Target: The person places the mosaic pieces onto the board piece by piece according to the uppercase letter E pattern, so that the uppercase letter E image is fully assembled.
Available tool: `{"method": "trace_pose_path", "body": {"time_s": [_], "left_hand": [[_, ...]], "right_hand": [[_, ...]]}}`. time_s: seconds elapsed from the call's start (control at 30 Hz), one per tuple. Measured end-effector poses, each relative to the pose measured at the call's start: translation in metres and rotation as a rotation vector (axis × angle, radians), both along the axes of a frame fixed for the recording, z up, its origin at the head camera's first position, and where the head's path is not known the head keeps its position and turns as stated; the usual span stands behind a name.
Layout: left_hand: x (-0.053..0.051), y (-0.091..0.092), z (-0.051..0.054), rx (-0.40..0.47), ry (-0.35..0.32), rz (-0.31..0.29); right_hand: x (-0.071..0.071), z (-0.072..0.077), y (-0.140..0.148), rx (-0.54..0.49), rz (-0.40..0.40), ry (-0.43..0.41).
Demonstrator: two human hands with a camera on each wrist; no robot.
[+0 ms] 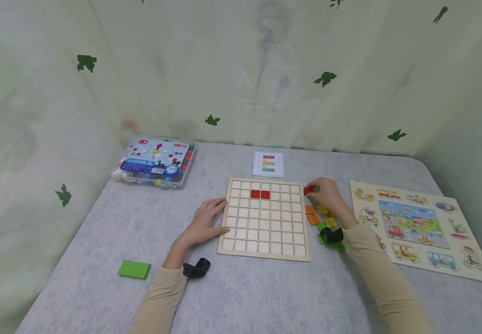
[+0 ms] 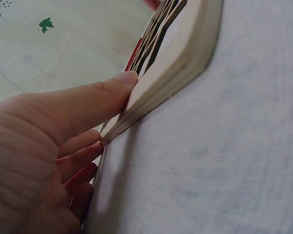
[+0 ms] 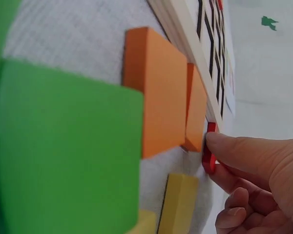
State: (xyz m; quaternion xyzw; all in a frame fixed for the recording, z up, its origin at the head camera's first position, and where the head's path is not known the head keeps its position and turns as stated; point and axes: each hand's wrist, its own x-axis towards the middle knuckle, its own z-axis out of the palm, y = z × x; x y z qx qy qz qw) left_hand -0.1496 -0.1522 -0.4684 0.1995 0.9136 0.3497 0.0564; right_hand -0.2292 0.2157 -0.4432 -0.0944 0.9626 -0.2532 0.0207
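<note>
A wooden grid board lies in the middle of the table in the head view. Two red square tiles sit side by side in its second row. My left hand rests against the board's left edge, its thumb on the rim and its fingers fairly straight in the left wrist view. Just beyond the board's right edge, my right hand pinches a red tile between thumb and fingers. Below that hand lie loose orange tiles, yellow tiles and green tiles.
Behind the board lies a pattern card with a coloured design. A clear plastic case stands at the back left. A green block lies at the front left. To the right is a wooden picture puzzle.
</note>
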Motion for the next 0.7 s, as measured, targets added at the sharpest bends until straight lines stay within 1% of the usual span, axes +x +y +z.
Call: {"method": "trace_pose_path", "body": {"time_s": [0.1,0.17,0.3,0.4,0.5,0.63,0.7], "left_hand": [[0.0,0.0,0.0,-0.001,0.002,0.0],[0.0,0.0,-0.001,0.001,0.0,0.001],[0.0,0.0,0.0,0.004,-0.005,0.001],[0.0,0.0,0.0,0.001,-0.005,-0.001],[0.0,0.0,0.0,-0.002,-0.006,-0.003],[0.0,-0.001,0.0,0.005,-0.009,-0.003],[0.0,-0.001,0.0,0.002,-0.007,-0.002]], "right_hand": [[0.0,0.002,0.001,0.019,-0.015,-0.036],[0.001,0.004,0.001,0.015,-0.032,-0.067],[0.001,0.006,0.0,0.001,-0.05,-0.081],[0.001,0.008,-0.005,-0.004,-0.016,-0.045],[0.001,0.011,-0.014,-0.002,0.036,-0.009],[0.001,0.013,-0.029,-0.008,0.081,-0.019],[0.0,0.012,-0.036,-0.02,0.1,-0.038]]}}
